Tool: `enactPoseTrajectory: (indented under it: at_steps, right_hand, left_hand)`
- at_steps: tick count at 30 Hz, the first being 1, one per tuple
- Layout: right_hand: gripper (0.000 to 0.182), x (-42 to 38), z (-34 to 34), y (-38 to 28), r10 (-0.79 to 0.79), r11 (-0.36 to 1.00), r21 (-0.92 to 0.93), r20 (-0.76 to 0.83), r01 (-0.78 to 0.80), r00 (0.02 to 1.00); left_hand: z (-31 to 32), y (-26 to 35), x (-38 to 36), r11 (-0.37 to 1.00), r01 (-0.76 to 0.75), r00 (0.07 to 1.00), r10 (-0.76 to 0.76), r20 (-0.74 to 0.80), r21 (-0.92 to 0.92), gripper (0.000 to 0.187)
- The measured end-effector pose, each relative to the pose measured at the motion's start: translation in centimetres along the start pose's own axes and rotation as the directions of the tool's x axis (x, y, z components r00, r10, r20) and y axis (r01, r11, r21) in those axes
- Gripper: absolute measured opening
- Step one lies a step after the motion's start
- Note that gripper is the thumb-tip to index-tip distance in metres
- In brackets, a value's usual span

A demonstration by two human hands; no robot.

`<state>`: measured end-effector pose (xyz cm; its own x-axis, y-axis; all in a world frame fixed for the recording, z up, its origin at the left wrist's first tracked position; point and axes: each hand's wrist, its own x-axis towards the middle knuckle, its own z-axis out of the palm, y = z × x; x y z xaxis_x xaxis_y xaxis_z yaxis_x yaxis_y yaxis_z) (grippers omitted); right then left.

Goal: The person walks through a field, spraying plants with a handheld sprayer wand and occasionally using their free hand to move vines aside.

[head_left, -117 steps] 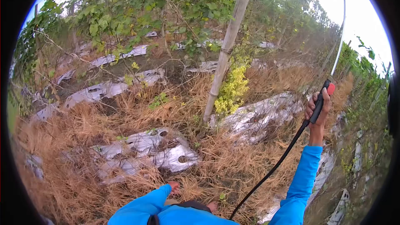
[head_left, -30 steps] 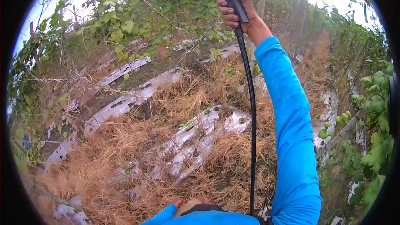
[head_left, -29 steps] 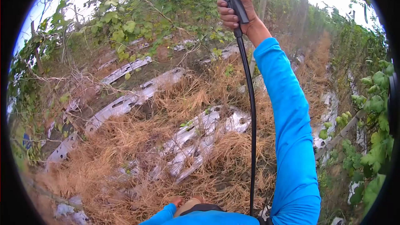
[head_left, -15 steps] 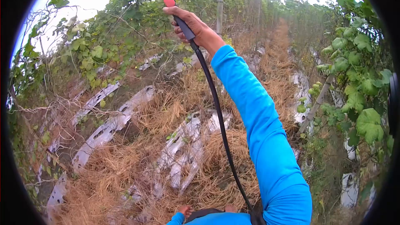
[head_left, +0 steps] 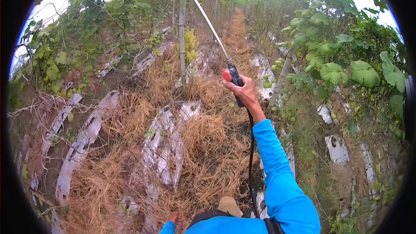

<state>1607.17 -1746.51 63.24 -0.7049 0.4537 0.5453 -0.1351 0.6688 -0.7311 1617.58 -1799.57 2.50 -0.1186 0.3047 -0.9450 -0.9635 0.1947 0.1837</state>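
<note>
My right hand (head_left: 248, 93) is wrapped round the black handle (head_left: 235, 78) of a sprayer wand, with the thumb near its red knob (head_left: 227, 76). From the handle a thin metal tube (head_left: 203, 15) points up and to the left, toward the vines. A black hose (head_left: 251, 156) hangs from the handle's lower end down to my waist. Low in the view, beside my body, is my left hand (head_left: 177, 219), small and partly cut off by shadow; its fingers are too unclear to read.
Leafy vines rise at the left (head_left: 56, 60) and right (head_left: 364, 73). A wooden post (head_left: 182, 34) stands ahead, and a slanted stake (head_left: 282, 76) leans at the right. Dry straw (head_left: 203, 134) and torn plastic sheeting (head_left: 86, 134) cover the ground.
My right hand has moved down and to the right with the wand, and more of the metal tube shows. The view has turned to the right. A tan shoe or cap-like shape now shows near my waist.
</note>
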Motion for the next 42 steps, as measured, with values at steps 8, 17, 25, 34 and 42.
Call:
enactPoseTrajectory:
  at_steps: [8, 17, 25, 34, 42]
  right_hand:
    - [0.040, -18.3, -10.0, 0.5, 0.177, 0.978, 0.125, -0.065, -0.168, 0.982]
    - [0.035, -36.1, -23.8, -8.2, 0.305, 0.946, 0.173, -0.187, -0.274, 0.934]
    - [0.033, -49.0, -29.4, -16.4, 0.288, 0.958, 0.082, -0.291, -0.276, 0.912]
    - [0.038, -60.1, -21.8, -29.6, 0.219, 0.975, 0.065, -0.144, -0.212, 0.965]
    - [0.038, -68.7, -15.1, -39.6, 0.092, 0.982, -0.154, -0.096, -0.106, 0.991]
  left_hand:
    - [3.0, -2.6, -1.7, 0.979, -0.120, 0.991, 0.128, -0.040, 0.162, 0.026]
    - [4.3, -13.0, 1.0, 0.941, -0.111, 0.994, 0.101, 0.049, 0.320, 0.027]
    - [8.3, -16.6, -4.5, 0.808, -0.122, 0.991, 0.130, 0.027, 0.577, 0.027]
    - [3.3, -19.9, -9.3, 0.697, -0.145, 0.989, 0.078, 0.128, 0.702, 0.028]
    - [-10.7, -28.3, -9.3, 0.604, -0.121, 0.992, 0.107, 0.070, 0.788, 0.033]
